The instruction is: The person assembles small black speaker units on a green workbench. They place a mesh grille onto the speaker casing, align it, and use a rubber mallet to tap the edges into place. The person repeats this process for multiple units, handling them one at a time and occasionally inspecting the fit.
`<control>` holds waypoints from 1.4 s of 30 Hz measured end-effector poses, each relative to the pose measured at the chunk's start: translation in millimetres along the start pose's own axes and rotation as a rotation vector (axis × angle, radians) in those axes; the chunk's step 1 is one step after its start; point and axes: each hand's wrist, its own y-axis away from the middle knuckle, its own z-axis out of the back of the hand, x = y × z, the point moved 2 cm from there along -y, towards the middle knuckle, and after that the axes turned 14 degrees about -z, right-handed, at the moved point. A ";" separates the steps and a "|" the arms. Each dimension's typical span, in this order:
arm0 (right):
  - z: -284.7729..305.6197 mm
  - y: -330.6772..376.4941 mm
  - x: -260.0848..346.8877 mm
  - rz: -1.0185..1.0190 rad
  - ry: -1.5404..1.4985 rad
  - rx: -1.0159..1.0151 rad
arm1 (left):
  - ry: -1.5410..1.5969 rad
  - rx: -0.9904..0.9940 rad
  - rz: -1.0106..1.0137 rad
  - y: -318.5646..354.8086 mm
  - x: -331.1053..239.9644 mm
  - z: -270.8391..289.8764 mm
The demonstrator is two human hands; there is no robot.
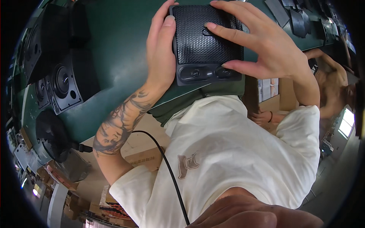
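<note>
Speaker [207,41], black, boxy, with a mesh grille, is held at the near edge of the green desk [114,57], directly in front of the torso. It is gripped from both sides: the left hand [161,49] is laid flat against its left side wall, fingers together and pointing far, thumb hidden behind the box. The right hand [262,45] is spread wide over the top-right of the grille, fingertips resting on the mesh, thumb pressed at the lower right corner beside the strip of round ports [207,72]. Neither hand is pinching; both are open and pressed on. The speaker's long axis is seen running near to far, port strip at the near end. It lies between the two hands, about equally close to both, the right hand covering more of the face.

More black speakers with bare drivers [62,85] are lined up on the left of the desk, well apart from the hands. Flat black parts [294,15] are seen at the far right. A black cable [167,167] is draped across the cream shirt. Another person's hand [262,116] is visible right of the desk, below its edge.
</note>
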 end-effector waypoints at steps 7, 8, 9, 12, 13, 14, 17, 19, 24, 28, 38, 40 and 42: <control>6.7 -11.7 3.5 -0.050 0.027 0.116 | -0.071 -0.004 0.010 0.0 -2.4 0.2; 7.5 -13.1 5.6 -0.064 0.044 0.142 | -0.072 -0.002 0.010 0.6 -1.9 1.1; 7.5 -13.3 6.1 -0.073 0.036 0.152 | -0.072 -0.001 0.010 1.2 -1.5 1.8; 3.0 -10.4 1.1 -0.035 -0.021 0.095 | -0.101 0.009 -0.012 1.2 -0.7 1.0; 2.1 -10.3 -0.2 -0.018 -0.033 0.079 | -0.115 0.013 -0.023 1.1 -0.3 0.6; 1.4 -10.5 -1.8 0.000 -0.048 0.061 | -0.078 -0.005 -0.006 0.4 0.3 1.2; 2.0 -12.5 -3.7 0.028 -0.050 0.067 | -0.030 -0.047 0.028 -4.9 3.9 5.6; 2.0 -13.9 -4.4 0.031 -0.047 0.079 | -0.066 -0.060 0.027 -8.8 4.2 7.7; 4.5 -12.0 -4.3 -0.015 -0.036 0.107 | -0.037 -0.082 0.044 -14.8 -4.5 -5.4; -8.0 -14.3 -10.8 0.088 -0.041 0.087 | -0.033 -0.089 -0.073 -8.6 8.8 5.4; -25.4 0.0 -10.9 0.016 -0.018 0.017 | -0.216 -0.021 -0.132 -8.8 2.2 7.1; -43.9 11.4 -27.1 -0.209 -0.099 -0.447 | -0.124 -0.169 -0.111 -14.6 -0.9 8.2; -93.4 29.4 -39.5 -0.499 -0.584 -0.507 | -0.075 -0.269 -0.109 -20.6 -6.0 13.7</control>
